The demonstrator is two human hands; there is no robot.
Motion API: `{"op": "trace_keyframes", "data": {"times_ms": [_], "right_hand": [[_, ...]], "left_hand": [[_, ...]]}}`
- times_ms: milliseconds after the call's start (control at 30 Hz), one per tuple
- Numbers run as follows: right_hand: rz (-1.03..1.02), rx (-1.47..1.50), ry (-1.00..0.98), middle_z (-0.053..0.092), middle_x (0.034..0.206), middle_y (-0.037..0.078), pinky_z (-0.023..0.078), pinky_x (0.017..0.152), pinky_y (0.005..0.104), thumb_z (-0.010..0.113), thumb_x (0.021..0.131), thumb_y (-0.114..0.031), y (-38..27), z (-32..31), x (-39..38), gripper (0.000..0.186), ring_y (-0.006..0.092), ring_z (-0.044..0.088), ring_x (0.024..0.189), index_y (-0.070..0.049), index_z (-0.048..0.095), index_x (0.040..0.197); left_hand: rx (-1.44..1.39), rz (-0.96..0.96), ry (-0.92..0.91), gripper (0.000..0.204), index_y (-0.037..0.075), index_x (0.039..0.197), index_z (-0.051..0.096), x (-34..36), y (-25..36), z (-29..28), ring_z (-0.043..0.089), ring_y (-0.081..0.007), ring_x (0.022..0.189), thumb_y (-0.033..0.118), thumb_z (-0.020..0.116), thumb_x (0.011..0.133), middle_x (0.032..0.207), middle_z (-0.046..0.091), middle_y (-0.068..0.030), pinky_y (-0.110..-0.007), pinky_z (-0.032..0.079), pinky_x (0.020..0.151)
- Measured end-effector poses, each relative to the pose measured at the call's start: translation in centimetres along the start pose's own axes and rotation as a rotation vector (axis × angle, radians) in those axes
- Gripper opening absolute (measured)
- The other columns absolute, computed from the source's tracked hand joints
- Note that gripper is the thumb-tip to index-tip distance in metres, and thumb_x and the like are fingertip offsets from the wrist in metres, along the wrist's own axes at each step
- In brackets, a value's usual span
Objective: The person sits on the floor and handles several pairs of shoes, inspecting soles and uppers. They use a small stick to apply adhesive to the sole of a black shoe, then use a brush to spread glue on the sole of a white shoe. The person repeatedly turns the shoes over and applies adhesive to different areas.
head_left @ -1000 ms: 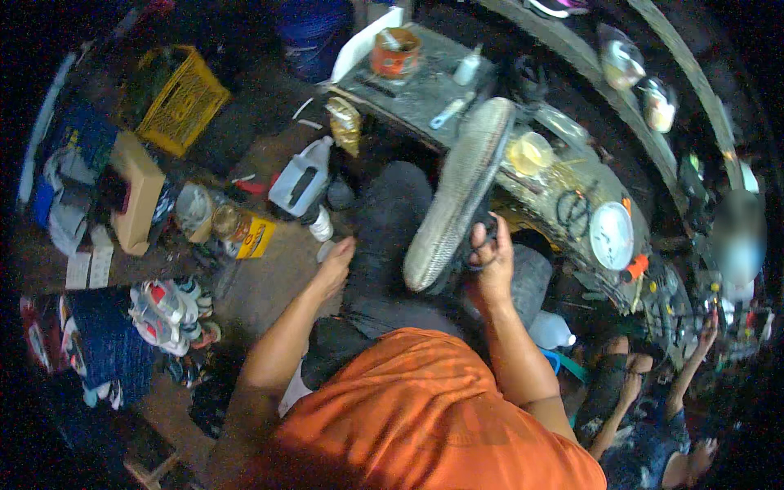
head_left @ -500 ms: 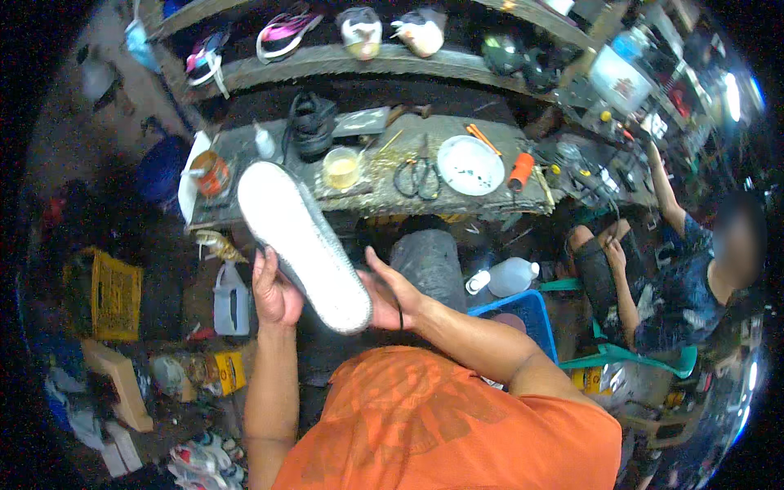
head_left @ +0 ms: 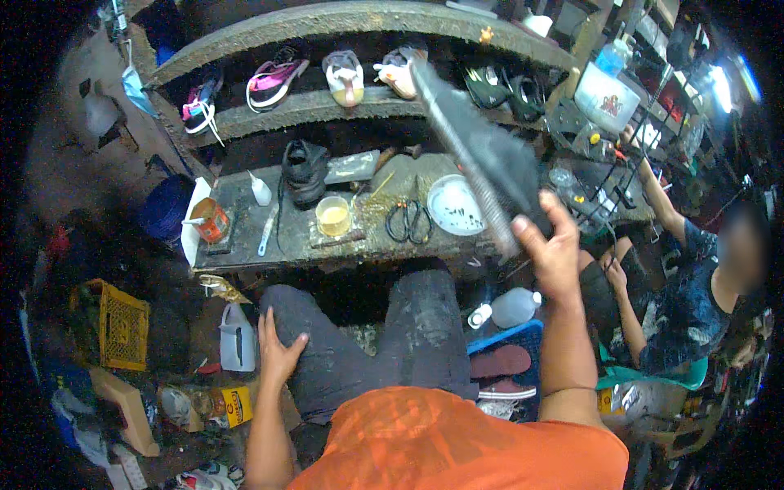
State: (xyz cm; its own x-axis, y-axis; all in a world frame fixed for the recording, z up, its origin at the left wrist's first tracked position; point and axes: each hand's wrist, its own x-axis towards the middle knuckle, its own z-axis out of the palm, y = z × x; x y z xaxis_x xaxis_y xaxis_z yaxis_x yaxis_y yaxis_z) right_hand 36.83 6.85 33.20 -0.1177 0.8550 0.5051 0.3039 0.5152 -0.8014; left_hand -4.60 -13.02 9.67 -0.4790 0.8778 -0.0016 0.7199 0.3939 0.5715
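A dark grey shoe (head_left: pixel 482 147) with a pale stitched sole edge is up in the air over the right part of the bench, blurred by motion. My right hand (head_left: pixel 557 249) grips it by its near end, thumb on the sole edge. My left hand (head_left: pixel 282 347) lies on my left thigh with its fingers spread and nothing in it. On the bench below the shoe stands a white bowl (head_left: pixel 445 224) with dark bits in it. Black-handled scissors (head_left: pixel 408 222) lie to its left, beside a tub of yellowish liquid (head_left: pixel 333 217).
A black shoe (head_left: pixel 305 173), a white squeeze bottle (head_left: pixel 260 189), a brush (head_left: pixel 267 233), a hammer (head_left: pixel 394 155) and an orange can (head_left: pixel 211 222) are on the bench. Shoes (head_left: pixel 344 77) line the shelf behind. A blue crate (head_left: pixel 529 331) holds maroon shoes. A co-worker (head_left: pixel 694 286) sits at right.
My right hand has carried the shoe up and right and turned it, so the white sole faces away. The left hand has let go of it and dropped to my thigh.
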Motion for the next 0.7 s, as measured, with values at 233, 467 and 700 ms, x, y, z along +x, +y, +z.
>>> {"op": "trace_keyframes", "data": {"times_ms": [233,467,700], "right_hand": [[-0.422,-0.502,0.126,0.071,0.117,0.019,0.048,0.097,0.0396,0.081,0.082,-0.044,-6.4,3.7,24.1,0.058,0.0301,0.065,0.112,0.002,0.07,0.115],[-0.645,-0.566,0.462,0.051,0.145,0.026,0.037,0.117,0.0428,0.08,0.083,-0.035,-6.8,14.3,29.2,0.073,0.037,0.046,0.138,-0.002,0.051,0.142],[-0.254,-0.702,-0.61,0.06,0.134,0.023,0.049,0.103,0.0555,0.074,0.08,-0.064,3.2,35.4,14.4,0.078,0.0456,0.058,0.121,-0.013,0.06,0.137]], "left_hand": [[-0.342,-0.296,-0.135,0.112,-0.004,0.16,0.008,-0.5,-3.4,2.3,0.025,-0.042,0.151,0.046,0.076,0.085,0.162,0.022,-0.0322,-0.044,0.024,0.122],[-0.496,-0.306,-0.04,0.083,0.004,0.162,0.014,-0.9,-5.8,3.6,0.026,-0.0412,0.151,0.039,0.057,0.1,0.163,0.026,-0.0273,-0.043,0.022,0.123],[-0.407,-0.384,0.058,0.07,0.009,0.159,0.03,-0.7,-6.6,2.5,0.033,-0.036,0.148,0.034,0.059,0.1,0.16,0.034,-0.0208,-0.043,0.027,0.121]]}}
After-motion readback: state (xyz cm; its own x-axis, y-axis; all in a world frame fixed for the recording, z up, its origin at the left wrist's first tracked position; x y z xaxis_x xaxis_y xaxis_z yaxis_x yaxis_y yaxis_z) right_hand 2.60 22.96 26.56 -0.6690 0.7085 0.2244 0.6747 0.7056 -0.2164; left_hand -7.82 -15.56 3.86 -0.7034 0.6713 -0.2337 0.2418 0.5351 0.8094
